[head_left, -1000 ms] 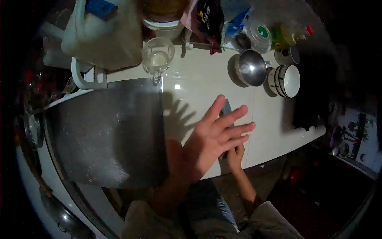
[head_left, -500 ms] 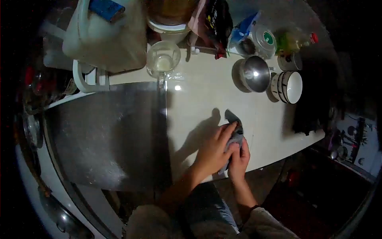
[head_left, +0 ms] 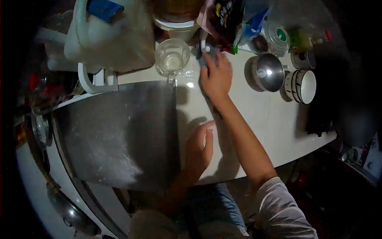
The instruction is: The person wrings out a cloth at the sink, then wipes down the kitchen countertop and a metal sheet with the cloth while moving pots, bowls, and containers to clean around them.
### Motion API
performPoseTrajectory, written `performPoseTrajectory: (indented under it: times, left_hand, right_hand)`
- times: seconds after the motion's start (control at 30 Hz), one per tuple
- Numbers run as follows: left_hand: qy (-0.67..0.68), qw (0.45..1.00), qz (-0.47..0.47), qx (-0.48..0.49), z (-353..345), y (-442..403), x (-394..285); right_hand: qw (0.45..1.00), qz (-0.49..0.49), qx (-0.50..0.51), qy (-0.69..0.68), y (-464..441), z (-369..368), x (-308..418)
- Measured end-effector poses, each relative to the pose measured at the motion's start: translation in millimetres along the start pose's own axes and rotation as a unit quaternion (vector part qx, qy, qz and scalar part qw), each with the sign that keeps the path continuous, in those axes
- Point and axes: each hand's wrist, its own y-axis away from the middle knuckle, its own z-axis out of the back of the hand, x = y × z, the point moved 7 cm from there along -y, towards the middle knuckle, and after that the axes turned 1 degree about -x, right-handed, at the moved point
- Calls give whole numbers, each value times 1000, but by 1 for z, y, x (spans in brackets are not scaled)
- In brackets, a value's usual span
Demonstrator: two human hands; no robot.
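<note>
My right hand reaches toward the back of the cream table, palm down with its fingers spread. A grey cloth lies partly under its fingertips, beside the glass mug; the hand covers some of the cloth. Nearer the front edge, my left hand hovers over the table beside the dark board, its thumb and fingers apart and nothing visible in it. Right of my right hand are a metal bowl and several stacked white bowls.
A large plastic jug and a lidded tub stand at the back left. Bags, a clear container, a bottle and a cup line the back right. A wok is at the lower left.
Both hands were together on the grey cloth near the front edge. My right hand has moved to the back with the cloth; my left has let go and drawn back left.
</note>
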Motion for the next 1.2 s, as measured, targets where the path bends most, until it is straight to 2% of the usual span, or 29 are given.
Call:
performPoseTrajectory:
  times: [0.07, 0.1, 0.13, 0.23, 0.27, 0.3, 0.33, 0.4, 0.43, 0.47, 0.53, 0.57, 0.63, 0.67, 0.7, 0.73, 0.77, 0.83, 0.87, 0.9, 0.97, 1.03, 1.1, 1.13, 1.2]
  left_hand:
    - [35, 998, 43, 5, 1, 9, 2]
    - [11, 998, 58, -7, 4, 15, 0]
    - [11, 998, 57, -7, 5, 18, 2]
    - [38, 998, 51, -17, 10, 23, 19]
    - [-19, 1000, 13, -19, 14, 22, 17]
    - [-77, 997, -25, -21, 19, 22, 14]
    - [-79, 996, -25, -21, 24, 23, 14]
    - [-44, 996, 83, 4, 32, 31, 30]
    - [-45, 996, 82, 7, 34, 36, 39]
    - [41, 998, 30, -41, 41, 43, 51]
    - [126, 989, -23, -79, 43, 58, 64]
    - [216, 952, 77, -204, 50, 71, 86]
    - [294, 885, 176, -315, 72, 94, 108]
    - [251, 934, 166, -193, 86, 86, 106]
    - [225, 952, 164, -126, 94, 85, 110]
    - [198, 966, 156, -60, 101, 84, 113]
    - [-49, 995, 89, -18, 107, 85, 117]
    - [-292, 956, 8, 35, 100, 87, 98]
    - [-152, 987, 48, -4, 104, 86, 69]
    - [-6, 995, 89, -50, 105, 85, 49]
    - [6, 994, 78, -71, 102, 84, 34]
    - [10, 993, 73, -91, 106, 85, 27]
    - [-4, 993, 98, -62, 105, 84, 30]
    - [-8, 994, 99, -56, 103, 85, 37]
    - [94, 984, 132, -72, 102, 86, 71]
  right_hand:
    - [995, 81, 43, -26, 8, -1, 22]
    - [994, 77, 63, -36, 17, 1, 28]
    - [994, 78, 62, -36, 23, 6, 29]
    - [966, 166, 169, -105, 47, 9, 35]
    - [966, 167, 167, -107, 55, 17, 32]
    - [943, 217, 214, -137, 70, 23, 37]
    - [914, 265, 259, -167, 89, 32, 39]
    - [911, 260, 266, -177, 136, 56, 15]
    - [920, 243, 257, -168, 150, 69, 5]
    - [929, 224, 247, -158, 162, 81, -4]
    - [955, 187, 194, -127, 180, 109, -30]
    - [973, 127, 168, -94, 189, 119, -54]
    - [993, -23, 111, -42, 192, 141, -81]
    - [990, -113, 78, -23, 189, 154, -88]
    - [978, -204, 11, -31, 204, 158, -103]
    - [959, -267, -28, -95, 199, 161, -96]
    - [959, -263, -5, -105, 196, 155, -76]
    - [967, -224, 33, -118, 184, 132, -25]
    - [973, -187, 50, -122, 175, 114, 7]
    - [971, -180, 64, -141, 168, 95, 34]
    - [987, -55, 96, -117, 169, 27, 69]
    - [991, 64, 117, 26, 160, 13, 105]
    - [997, 68, 33, -19, 154, 12, 101]
    - [997, 62, 31, -18, 156, 18, 88]
    - [996, -67, 25, -52, 165, 48, 25]
